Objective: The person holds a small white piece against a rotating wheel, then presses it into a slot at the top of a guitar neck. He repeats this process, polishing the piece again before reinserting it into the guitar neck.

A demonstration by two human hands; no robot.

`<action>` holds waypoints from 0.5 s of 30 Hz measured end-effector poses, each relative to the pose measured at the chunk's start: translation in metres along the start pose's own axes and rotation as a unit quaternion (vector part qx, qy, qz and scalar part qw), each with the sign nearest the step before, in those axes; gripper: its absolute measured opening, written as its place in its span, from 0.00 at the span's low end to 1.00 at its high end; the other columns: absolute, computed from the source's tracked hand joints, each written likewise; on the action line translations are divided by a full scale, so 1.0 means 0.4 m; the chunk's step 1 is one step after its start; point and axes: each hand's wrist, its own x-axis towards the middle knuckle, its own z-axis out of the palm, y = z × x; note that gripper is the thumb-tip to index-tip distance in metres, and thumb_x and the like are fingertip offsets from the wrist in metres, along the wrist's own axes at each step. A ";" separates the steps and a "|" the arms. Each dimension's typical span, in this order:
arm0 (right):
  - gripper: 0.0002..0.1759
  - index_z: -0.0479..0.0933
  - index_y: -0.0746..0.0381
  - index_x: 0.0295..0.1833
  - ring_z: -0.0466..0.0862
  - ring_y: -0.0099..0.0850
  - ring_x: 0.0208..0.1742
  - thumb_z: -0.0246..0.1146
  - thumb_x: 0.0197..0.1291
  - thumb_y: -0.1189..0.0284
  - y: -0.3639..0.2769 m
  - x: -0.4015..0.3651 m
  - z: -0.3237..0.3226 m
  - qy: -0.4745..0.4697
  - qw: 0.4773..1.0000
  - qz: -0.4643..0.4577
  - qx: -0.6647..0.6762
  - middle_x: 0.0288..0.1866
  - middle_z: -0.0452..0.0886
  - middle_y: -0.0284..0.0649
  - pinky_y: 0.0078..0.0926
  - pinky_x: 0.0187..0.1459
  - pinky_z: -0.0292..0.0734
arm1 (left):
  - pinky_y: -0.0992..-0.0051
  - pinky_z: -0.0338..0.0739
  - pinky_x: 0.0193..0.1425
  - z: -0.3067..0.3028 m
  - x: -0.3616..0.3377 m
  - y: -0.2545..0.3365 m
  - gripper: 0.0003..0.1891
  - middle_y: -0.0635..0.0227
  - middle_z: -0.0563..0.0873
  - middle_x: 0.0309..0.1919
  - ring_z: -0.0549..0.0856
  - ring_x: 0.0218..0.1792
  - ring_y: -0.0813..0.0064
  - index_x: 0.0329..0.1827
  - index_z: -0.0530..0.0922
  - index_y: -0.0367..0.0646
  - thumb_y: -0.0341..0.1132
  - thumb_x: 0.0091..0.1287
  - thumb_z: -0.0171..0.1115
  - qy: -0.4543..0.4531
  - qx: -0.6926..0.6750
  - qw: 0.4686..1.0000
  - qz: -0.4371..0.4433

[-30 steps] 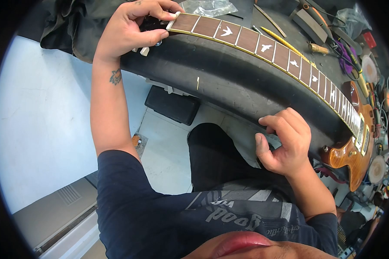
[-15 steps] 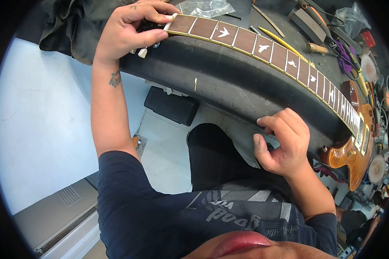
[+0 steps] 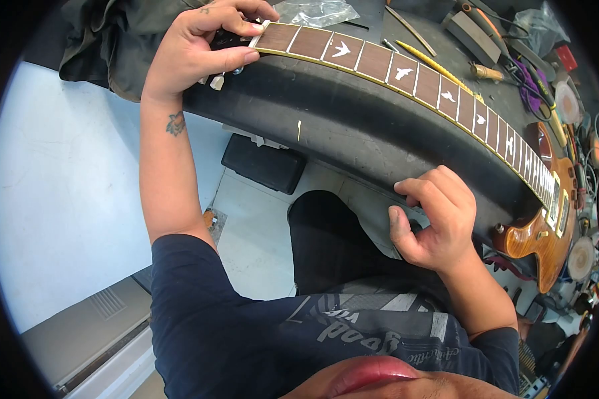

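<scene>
An electric guitar without visible strings lies along the dark bench, its amber-brown body (image 3: 542,249) at the right and its fretboard (image 3: 373,61) with white bird inlays reaching to the upper left. At the nut end my left hand (image 3: 203,50) grips the neck, thumb on the near side and fingers on the far side; it partly hides the headstock, where pale tuner buttons (image 3: 217,82) show. My right hand (image 3: 439,216) is at the bench's near edge, apart from the guitar, with curled fingers and the thumb separated from them, holding nothing.
Behind the neck are a yellow stick (image 3: 432,63), a thin file (image 3: 411,30), a clear plastic bag (image 3: 316,12), a sanding block (image 3: 474,36) and a wooden handle (image 3: 488,72). Dark cloth (image 3: 106,46) lies at the upper left. A black case (image 3: 263,163) sits below the bench.
The neck end and my left hand have shifted very slightly to the left. My right hand has barely moved.
</scene>
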 end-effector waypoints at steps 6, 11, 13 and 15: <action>0.14 0.82 0.64 0.35 0.72 0.39 0.23 0.73 0.38 0.75 -0.001 0.001 0.003 0.003 1.000 -0.001 0.002 0.24 0.74 0.40 0.35 0.27 0.69 | 0.69 0.76 0.56 -0.004 -0.001 -0.010 0.13 0.56 0.91 0.48 0.84 0.48 0.70 0.36 0.89 0.41 0.25 0.48 0.83 -0.008 -0.008 1.000 -0.008; 0.14 0.82 0.64 0.35 0.73 0.39 0.23 0.73 0.38 0.75 0.000 -0.001 0.002 0.001 1.000 0.002 0.000 0.24 0.74 0.40 0.35 0.27 0.69 | 0.68 0.76 0.56 0.013 0.000 -0.005 0.12 0.55 0.90 0.50 0.84 0.49 0.69 0.36 0.89 0.40 0.25 0.49 0.83 0.016 -0.052 0.998 -0.007; 0.14 0.82 0.64 0.35 0.72 0.39 0.23 0.73 0.38 0.75 -0.001 0.000 0.002 0.000 1.000 0.002 -0.001 0.25 0.74 0.40 0.35 0.27 0.69 | 0.68 0.76 0.57 0.000 -0.003 -0.013 0.12 0.54 0.90 0.50 0.84 0.50 0.69 0.36 0.89 0.41 0.25 0.49 0.83 -0.003 -0.036 0.999 -0.013; 0.14 0.82 0.64 0.35 0.72 0.39 0.23 0.73 0.38 0.75 0.000 -0.001 0.002 0.000 1.000 0.001 0.000 0.25 0.74 0.39 0.35 0.27 0.69 | 0.68 0.76 0.58 -0.003 -0.002 -0.008 0.12 0.54 0.90 0.50 0.84 0.51 0.69 0.36 0.89 0.41 0.24 0.48 0.83 -0.010 -0.031 0.999 -0.026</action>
